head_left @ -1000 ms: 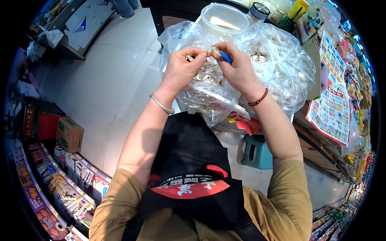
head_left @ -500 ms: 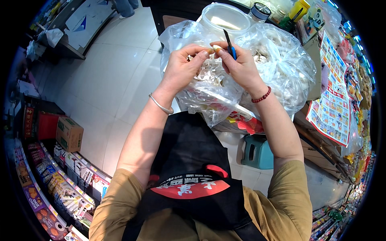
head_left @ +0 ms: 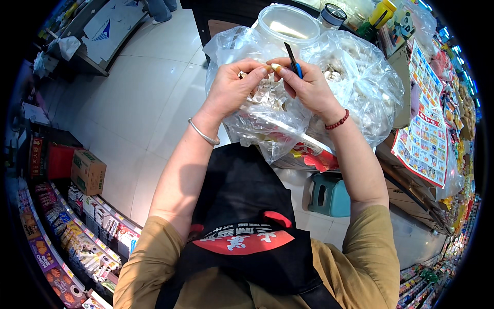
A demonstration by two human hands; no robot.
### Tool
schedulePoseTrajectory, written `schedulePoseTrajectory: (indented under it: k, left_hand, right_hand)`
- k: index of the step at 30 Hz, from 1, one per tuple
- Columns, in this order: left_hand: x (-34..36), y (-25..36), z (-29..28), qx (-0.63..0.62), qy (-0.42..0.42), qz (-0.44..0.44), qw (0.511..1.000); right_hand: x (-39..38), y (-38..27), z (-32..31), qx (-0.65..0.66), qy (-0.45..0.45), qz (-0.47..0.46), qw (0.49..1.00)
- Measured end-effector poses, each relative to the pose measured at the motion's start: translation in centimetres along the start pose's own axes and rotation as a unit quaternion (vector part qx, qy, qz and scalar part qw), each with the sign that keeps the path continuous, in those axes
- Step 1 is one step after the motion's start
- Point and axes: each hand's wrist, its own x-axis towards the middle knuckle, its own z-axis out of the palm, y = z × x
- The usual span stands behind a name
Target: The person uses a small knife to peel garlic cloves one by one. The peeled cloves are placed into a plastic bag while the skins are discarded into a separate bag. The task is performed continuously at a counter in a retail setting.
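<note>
A small pale garlic clove is pinched between the fingertips of both hands, above a plastic bag. My left hand has thumb and forefinger closed at the clove's left end. On the other side my right hand grips the clove by thumb and finger. A utility knife with a dark blade and blue body is tucked in that same hand, blade pointing up and away. Below the hands lie dry garlic skins in the clear bag. To the right sits a larger clear bag of garlic.
A clear round tub stands behind the bags, beside a dark-lidded jar and a yellow-capped bottle. A teal stool is under the table's right side. A printed poster hangs at right. Shelves of packaged goods line the lower left.
Both hands stay over the bag, with slight finger movement. More of the pale clove shows between the fingertips, and the knife blade has tipped slightly left.
</note>
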Motion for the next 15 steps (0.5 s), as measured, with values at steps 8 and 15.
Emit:
schedulePoseTrajectory:
  k: [8, 15]
  left_hand:
    - [-0.02, -0.06, 0.11, 0.000, 0.027, 0.028, 0.999]
    - [-0.03, -0.39, 0.23, 0.019, 0.045, 0.052, 0.997]
  right_hand:
    - [-0.12, -0.40, 0.22, -0.040, -0.001, -0.006, 0.999]
    - [-0.25, -0.67, 0.98, -0.153, 0.038, -0.039, 0.987]
